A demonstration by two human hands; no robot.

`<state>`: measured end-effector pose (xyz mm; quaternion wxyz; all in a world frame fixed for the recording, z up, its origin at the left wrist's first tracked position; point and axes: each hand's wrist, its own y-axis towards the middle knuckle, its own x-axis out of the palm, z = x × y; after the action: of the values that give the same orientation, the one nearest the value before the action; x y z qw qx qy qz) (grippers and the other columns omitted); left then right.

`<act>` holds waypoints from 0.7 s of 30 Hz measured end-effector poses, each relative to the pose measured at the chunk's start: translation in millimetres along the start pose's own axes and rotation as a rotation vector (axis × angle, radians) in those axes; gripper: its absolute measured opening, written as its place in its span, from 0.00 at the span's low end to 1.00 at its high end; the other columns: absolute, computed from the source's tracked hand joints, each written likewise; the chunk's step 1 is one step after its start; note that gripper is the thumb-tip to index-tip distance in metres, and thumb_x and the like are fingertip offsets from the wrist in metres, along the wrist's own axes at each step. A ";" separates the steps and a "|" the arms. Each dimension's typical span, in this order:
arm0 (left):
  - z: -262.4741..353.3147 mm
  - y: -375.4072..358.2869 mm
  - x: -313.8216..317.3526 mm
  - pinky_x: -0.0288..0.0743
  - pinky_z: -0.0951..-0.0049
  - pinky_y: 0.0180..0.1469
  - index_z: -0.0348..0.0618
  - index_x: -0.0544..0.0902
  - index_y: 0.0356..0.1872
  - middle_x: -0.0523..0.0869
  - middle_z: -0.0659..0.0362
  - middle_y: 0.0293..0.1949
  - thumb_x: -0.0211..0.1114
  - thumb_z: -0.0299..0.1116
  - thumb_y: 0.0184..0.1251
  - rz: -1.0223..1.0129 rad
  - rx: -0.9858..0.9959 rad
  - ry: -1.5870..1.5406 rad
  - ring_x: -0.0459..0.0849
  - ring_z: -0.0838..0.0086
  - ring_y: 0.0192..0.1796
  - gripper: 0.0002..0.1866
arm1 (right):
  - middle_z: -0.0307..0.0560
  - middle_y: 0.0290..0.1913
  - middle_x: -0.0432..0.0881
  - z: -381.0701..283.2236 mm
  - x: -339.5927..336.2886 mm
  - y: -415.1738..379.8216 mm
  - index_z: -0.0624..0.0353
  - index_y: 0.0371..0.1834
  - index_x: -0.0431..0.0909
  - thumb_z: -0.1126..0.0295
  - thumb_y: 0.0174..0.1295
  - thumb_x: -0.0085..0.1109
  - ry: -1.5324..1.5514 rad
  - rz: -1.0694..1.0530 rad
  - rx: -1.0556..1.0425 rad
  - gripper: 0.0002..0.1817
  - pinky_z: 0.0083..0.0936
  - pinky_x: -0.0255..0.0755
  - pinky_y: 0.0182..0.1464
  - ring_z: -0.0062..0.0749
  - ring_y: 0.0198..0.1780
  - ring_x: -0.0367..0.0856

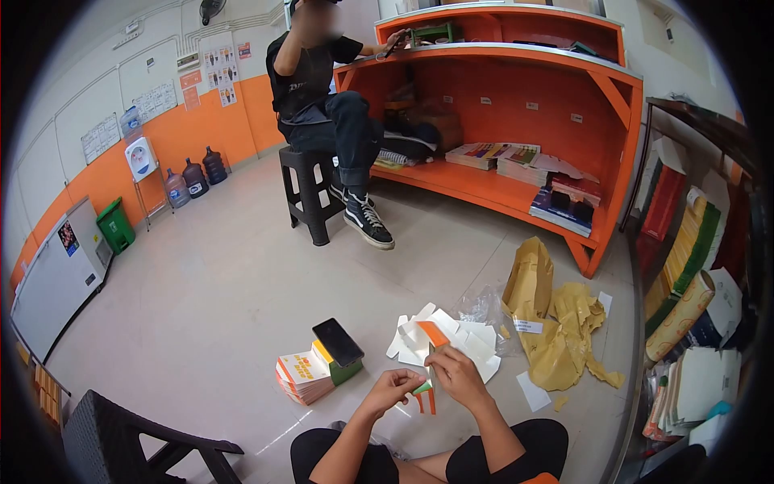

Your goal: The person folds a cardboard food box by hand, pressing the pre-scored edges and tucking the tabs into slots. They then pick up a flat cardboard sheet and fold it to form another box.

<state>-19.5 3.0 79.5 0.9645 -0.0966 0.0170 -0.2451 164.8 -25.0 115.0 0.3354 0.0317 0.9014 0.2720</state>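
I sit on the floor with a printed cardboard piece [433, 331], orange with white and green parts, held up between my hands. My left hand [393, 391] pinches its lower left edge near the green part. Fingers of my right hand [458, 375] close on its right side. Just beyond lies a loose pile of white cardboard pieces [477, 342] with flaps. To the left of my hands is a stack of printed cards or flat cartons [303, 373] in white, orange and green. A black phone [339, 342] rests on that stack.
Torn brown paper [564, 347] and clear plastic [482, 309] lie at right. A person [310, 89] sits on a black stool [305, 194] by an orange shelf unit [500, 181]. Another dark stool [121, 440] is near left. Stacked books and rolls [685, 306] line the right side.
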 end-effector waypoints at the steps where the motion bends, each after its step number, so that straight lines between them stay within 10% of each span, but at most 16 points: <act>1: -0.4 -0.1 1.9 0.68 0.86 0.27 0.41 0.84 0.37 0.85 0.64 0.27 0.69 0.47 0.62 -0.015 -0.007 0.005 0.78 0.84 0.27 0.17 | 0.43 0.31 0.81 1.2 2.5 -0.4 0.58 0.34 0.78 0.79 0.58 0.52 0.136 0.009 0.031 0.06 0.31 0.72 0.37 0.36 0.32 0.81; 5: -19.5 7.6 16.6 0.72 0.85 0.29 0.36 0.83 0.38 0.85 0.62 0.29 0.67 0.38 0.65 0.106 0.051 -0.062 0.79 0.85 0.28 0.13 | 0.43 0.29 0.83 19.4 12.5 -6.5 0.64 0.34 0.78 0.79 0.59 0.56 0.330 -0.088 0.187 0.03 0.20 0.75 0.32 0.20 0.29 0.82; 10: -19.1 9.6 18.5 0.80 0.83 0.45 0.32 0.83 0.42 0.85 0.57 0.38 0.65 0.28 0.65 0.063 -0.069 -0.498 0.84 0.79 0.38 0.10 | 0.47 0.31 0.83 32.3 12.8 -7.3 0.66 0.39 0.76 0.79 0.59 0.60 0.367 -0.063 0.492 0.07 0.21 0.79 0.29 0.24 0.30 0.83; 21: -31.0 16.1 30.2 0.81 0.80 0.45 0.24 0.79 0.40 0.84 0.51 0.38 0.64 0.25 0.65 0.359 0.032 -0.484 0.86 0.72 0.39 0.10 | 0.49 0.30 0.82 27.3 21.4 -6.4 0.63 0.51 0.65 0.80 0.57 0.62 0.376 0.024 0.430 0.20 0.23 0.81 0.32 0.28 0.35 0.84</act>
<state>12.1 -3.1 46.4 0.9699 -0.1326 -0.2003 -0.0407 166.0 -12.5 82.0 0.1445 0.0619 0.9844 0.0796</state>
